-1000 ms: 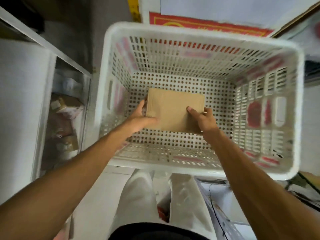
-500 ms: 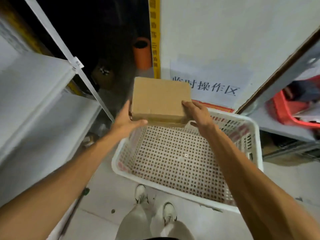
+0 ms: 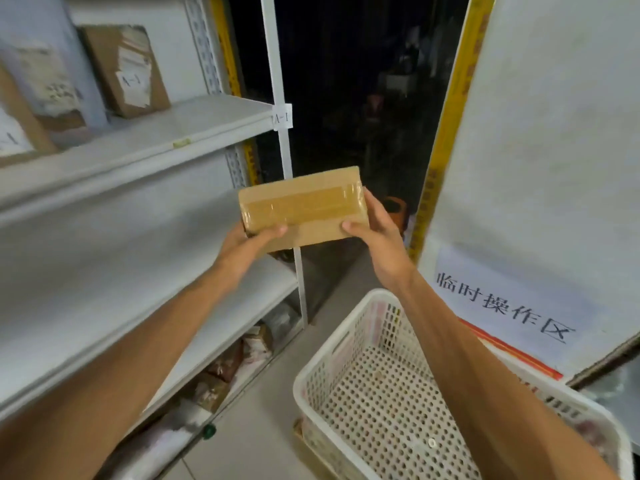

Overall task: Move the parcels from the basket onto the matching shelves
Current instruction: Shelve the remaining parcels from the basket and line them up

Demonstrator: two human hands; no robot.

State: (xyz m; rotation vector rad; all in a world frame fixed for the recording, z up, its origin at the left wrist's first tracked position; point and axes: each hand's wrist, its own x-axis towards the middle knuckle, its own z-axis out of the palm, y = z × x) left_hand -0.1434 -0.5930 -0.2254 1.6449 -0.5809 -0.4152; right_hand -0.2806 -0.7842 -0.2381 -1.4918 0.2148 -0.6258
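Note:
A small brown cardboard parcel, sealed with clear tape, is held up in front of me at chest height. My left hand grips its lower left corner, thumb on the front face. My right hand grips its right end. The white perforated basket stands on the floor at lower right, and no parcel shows inside it. White shelves run along the left; the upper one carries a tag reading A-1 on its post.
Several labelled cardboard parcels, one of them upright, stand on the upper shelf at far left. Bagged parcels lie on the bottom shelf. A white board with printed characters leans at right, and a dark aisle lies ahead.
Both hands have lifted the parcel out of the basket and raised it toward the shelves. My view has swung up and left, so the basket now sits at lower right.

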